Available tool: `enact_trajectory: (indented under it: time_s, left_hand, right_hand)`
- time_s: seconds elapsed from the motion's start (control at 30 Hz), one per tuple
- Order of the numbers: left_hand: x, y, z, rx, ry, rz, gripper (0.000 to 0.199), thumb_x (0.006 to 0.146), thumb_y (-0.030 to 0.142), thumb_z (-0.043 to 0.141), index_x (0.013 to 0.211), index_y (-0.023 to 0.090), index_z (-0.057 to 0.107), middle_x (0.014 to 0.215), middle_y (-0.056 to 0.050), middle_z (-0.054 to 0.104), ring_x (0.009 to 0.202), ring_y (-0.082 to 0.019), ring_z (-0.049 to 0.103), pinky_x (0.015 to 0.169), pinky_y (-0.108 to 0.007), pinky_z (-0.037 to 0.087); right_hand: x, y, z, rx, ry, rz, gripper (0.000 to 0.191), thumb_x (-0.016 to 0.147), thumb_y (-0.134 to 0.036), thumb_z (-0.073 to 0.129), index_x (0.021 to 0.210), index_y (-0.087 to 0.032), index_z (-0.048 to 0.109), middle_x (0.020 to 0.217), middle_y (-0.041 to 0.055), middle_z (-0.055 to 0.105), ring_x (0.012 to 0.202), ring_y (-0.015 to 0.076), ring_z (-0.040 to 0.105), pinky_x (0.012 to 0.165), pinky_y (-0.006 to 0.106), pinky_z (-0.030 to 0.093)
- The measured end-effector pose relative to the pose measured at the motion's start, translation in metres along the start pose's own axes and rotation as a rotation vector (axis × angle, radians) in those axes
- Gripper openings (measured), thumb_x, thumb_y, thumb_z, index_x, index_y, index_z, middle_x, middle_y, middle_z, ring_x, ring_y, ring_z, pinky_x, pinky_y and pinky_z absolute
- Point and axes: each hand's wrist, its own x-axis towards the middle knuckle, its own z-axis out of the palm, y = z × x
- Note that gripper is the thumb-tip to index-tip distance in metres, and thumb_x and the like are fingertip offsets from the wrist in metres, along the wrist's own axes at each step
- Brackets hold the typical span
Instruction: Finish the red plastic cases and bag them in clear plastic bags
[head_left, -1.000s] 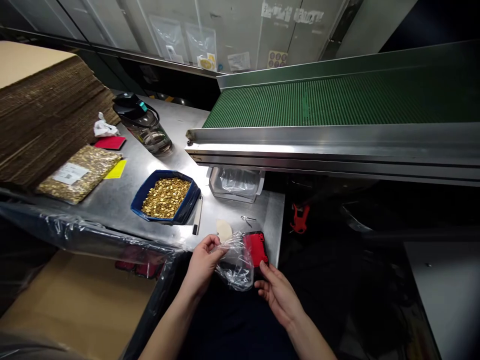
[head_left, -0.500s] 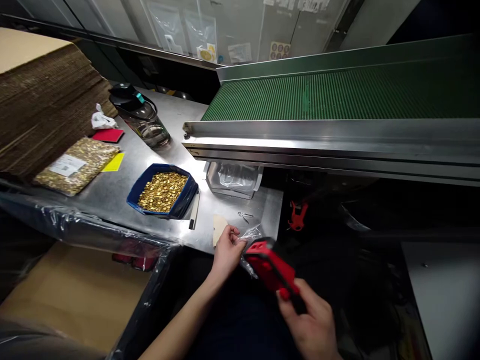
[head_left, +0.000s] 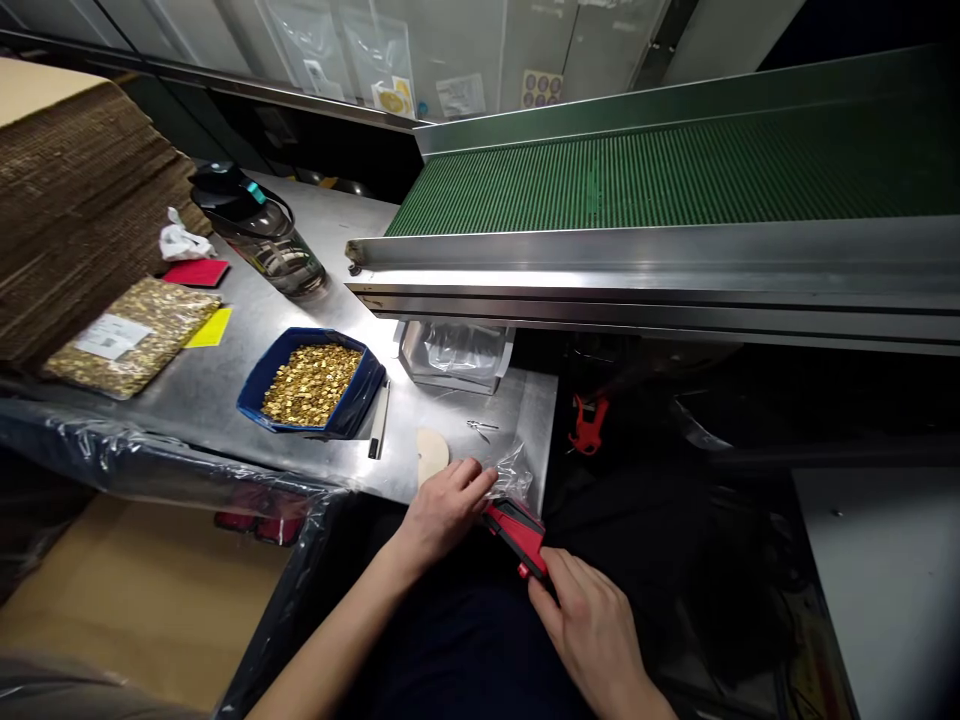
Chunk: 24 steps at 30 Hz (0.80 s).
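Note:
My right hand [head_left: 589, 620] is wrapped round the near end of a red and black tool [head_left: 519, 535], whose far end meets my left hand. My left hand [head_left: 448, 505] has its fingers curled at a clear plastic bag [head_left: 512, 472] by the table's front edge; what lies under the fingertips is hidden. A beige rounded card [head_left: 433, 454] lies just beyond my left hand. Behind the bag are small metal pieces [head_left: 481, 427]. A blue tray [head_left: 259, 385] of gold-coloured pieces sits to the left, with a cutter-like tool [head_left: 379, 420] beside it.
A green conveyor [head_left: 600, 185] with a metal rail crosses the back right. A bottle [head_left: 274, 245], a filled bag [head_left: 135, 335] and stacked cardboard [head_left: 75, 200] stand left. A clear bin [head_left: 454, 355] sits under the rail. A plastic-lined box [head_left: 150, 590] is front left.
The red tool has come down and left to my left hand, its far end now by the plastic bag. My left hand has turned palm down. The view has shifted slightly.

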Motion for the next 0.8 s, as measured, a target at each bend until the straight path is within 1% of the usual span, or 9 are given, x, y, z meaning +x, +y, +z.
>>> enact_trajectory:
  time_s: [0.13,0.3,0.4,0.47,0.53,0.6,0.67,0.73,0.8]
  left_hand:
    - [0.0,-0.003,-0.005,0.064,-0.039,0.144,0.021,0.101,0.019,0.051,0.102,0.024,0.07,0.09,-0.006,0.068,0.078,-0.018,0.064,0.069,-0.028,0.052]
    - [0.0,0.012,0.001,0.081,0.021,0.198,0.019,0.103,0.019,0.05,0.107,0.02,0.068,0.093,-0.009,0.072,0.083,-0.018,0.068,0.074,-0.03,0.056]
    - [-0.001,0.02,0.006,0.124,0.022,0.23,0.018,0.101,0.02,0.053,0.106,0.022,0.07,0.093,-0.009,0.073,0.082,-0.02,0.068,0.075,-0.033,0.056]
    - [-0.002,0.021,0.009,0.178,0.043,0.198,0.019,0.102,0.019,0.051,0.106,0.022,0.069,0.095,-0.01,0.073,0.084,-0.022,0.067,0.077,-0.035,0.055]
    - [-0.001,0.019,0.013,0.24,0.078,0.118,0.021,0.103,0.017,0.047,0.108,0.021,0.067,0.101,-0.011,0.071,0.091,-0.024,0.066,0.081,-0.037,0.054]
    - [0.001,0.016,0.016,0.288,0.094,0.027,0.022,0.101,0.014,0.046,0.11,0.021,0.065,0.103,-0.011,0.069,0.094,-0.026,0.064,0.08,-0.037,0.052]
    - [0.002,0.017,0.019,0.305,0.081,-0.049,0.021,0.097,0.01,0.048,0.108,0.021,0.063,0.098,-0.009,0.068,0.088,-0.027,0.064,0.07,-0.035,0.049]
    - [0.001,0.022,0.022,0.288,0.057,-0.105,0.016,0.096,0.01,0.05,0.101,0.022,0.061,0.087,-0.006,0.067,0.075,-0.025,0.062,0.061,-0.033,0.043]
    - [-0.003,0.03,0.023,0.245,0.033,-0.129,0.012,0.098,0.014,0.051,0.092,0.023,0.057,0.078,-0.003,0.064,0.066,-0.022,0.06,0.057,-0.032,0.039]
  right_hand:
    - [0.004,0.001,-0.002,0.003,-0.032,-0.005,0.019,0.107,-0.031,0.043,0.11,-0.024,0.061,0.087,-0.0009,0.071,0.075,0.0192,0.068,0.07,0.033,0.045]
    - [0.007,-0.002,-0.007,-0.026,-0.041,-0.014,0.018,0.107,-0.029,0.044,0.112,-0.024,0.06,0.087,-0.0009,0.07,0.075,0.0195,0.069,0.07,0.034,0.046]
    - [0.009,-0.003,-0.011,-0.038,-0.003,0.007,0.017,0.106,-0.03,0.046,0.107,-0.023,0.062,0.081,-0.0014,0.069,0.071,0.0184,0.069,0.066,0.033,0.045]
    - [0.01,-0.002,-0.013,-0.036,0.04,0.022,0.017,0.107,-0.03,0.047,0.107,-0.023,0.062,0.08,-0.0015,0.07,0.07,0.017,0.07,0.065,0.032,0.045]
    - [0.011,-0.002,-0.014,-0.028,0.077,0.031,0.018,0.107,-0.032,0.047,0.106,-0.023,0.063,0.08,-0.0017,0.071,0.069,0.0161,0.07,0.066,0.03,0.045]
    - [0.011,-0.003,-0.012,-0.019,0.101,0.047,0.021,0.107,-0.034,0.047,0.103,-0.023,0.064,0.078,-0.002,0.072,0.067,0.0159,0.071,0.065,0.03,0.045]
    - [0.01,-0.005,-0.01,-0.014,0.118,0.073,0.024,0.108,-0.036,0.045,0.1,-0.024,0.064,0.077,-0.0018,0.072,0.065,0.0159,0.071,0.062,0.029,0.044]
    - [0.01,-0.008,-0.008,-0.021,0.144,0.103,0.026,0.108,-0.037,0.044,0.099,-0.023,0.064,0.078,-0.0011,0.074,0.065,0.0161,0.072,0.061,0.029,0.043]
    - [0.011,-0.011,-0.009,-0.034,0.167,0.126,0.028,0.108,-0.038,0.043,0.099,-0.023,0.065,0.079,-0.0004,0.074,0.065,0.0164,0.073,0.06,0.029,0.043]
